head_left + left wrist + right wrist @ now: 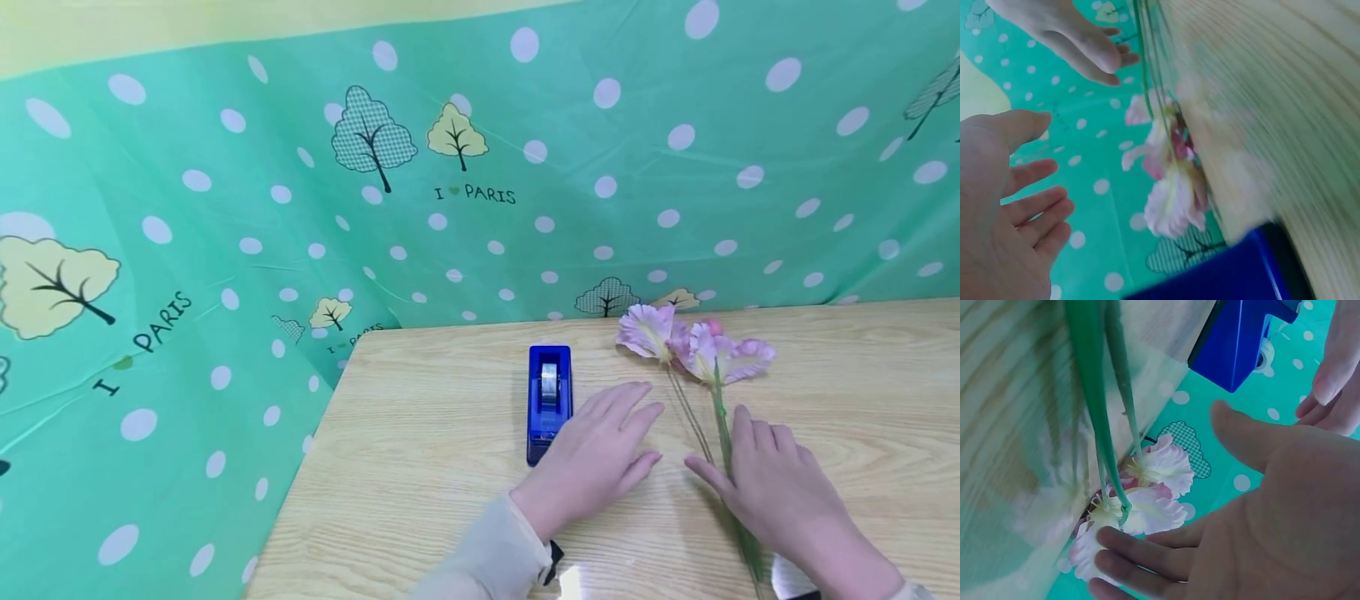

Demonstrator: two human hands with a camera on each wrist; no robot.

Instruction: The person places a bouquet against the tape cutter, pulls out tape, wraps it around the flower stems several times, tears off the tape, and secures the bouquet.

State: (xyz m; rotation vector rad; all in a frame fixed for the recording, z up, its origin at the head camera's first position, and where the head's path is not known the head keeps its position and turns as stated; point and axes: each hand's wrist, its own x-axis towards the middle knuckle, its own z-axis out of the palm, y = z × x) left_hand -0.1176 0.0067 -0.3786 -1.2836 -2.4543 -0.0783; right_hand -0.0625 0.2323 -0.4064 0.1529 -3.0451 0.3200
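Several artificial flowers with pale pink-purple petals (pixel 647 330) and long green stems (pixel 724 433) lie on the wooden table, blooms toward the back edge. My right hand (pixel 787 492) hovers over the stems with fingers loosely extended and thumb pointing left; its palm (pixel 1260 531) faces the flowers in the right wrist view. My left hand (pixel 600 446) is held between the tape dispenser and the stems, fingers spread and relaxed, nothing in them. Its forearm side overlaps the lower right corner of the blue tape dispenser (pixel 542 417), which carries a roll of clear tape (pixel 550 383).
The light wood table (pixel 420 433) ends at a green polka-dot cloth (pixel 450 250) behind and to the left. A small pink bud (pixel 712 327) shows among the blooms. Below my right wrist a white object (pixel 789 577) is partly hidden.
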